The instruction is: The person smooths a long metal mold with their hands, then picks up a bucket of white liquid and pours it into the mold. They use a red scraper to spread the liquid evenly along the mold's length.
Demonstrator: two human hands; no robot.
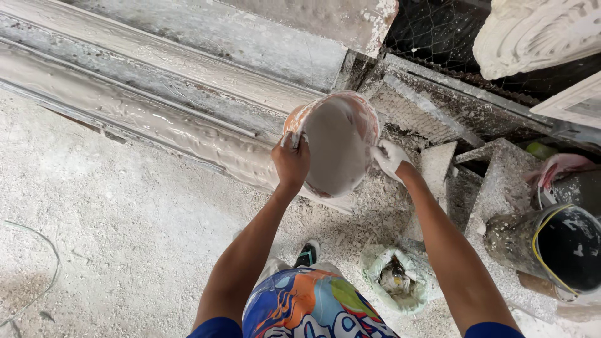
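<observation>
An orange bowl point(338, 147) coated in white plaster is tilted over the end of a long mould point(156, 119) filled with wet grey plaster. My left hand point(290, 159) grips the bowl's left rim. My right hand point(388, 156), white with plaster, holds the bowl's right rim. The inside of the bowl shows a smooth grey-white coat.
The floor point(113, 231) is covered in white plaster crumbs. A black bucket point(563, 250) stands at the right, with a crumpled white bag point(397, 278) near my feet. Plaster-caked blocks point(494, 181) and wire mesh point(438, 31) lie beyond the bowl. A carved white plaster piece point(538, 31) sits top right.
</observation>
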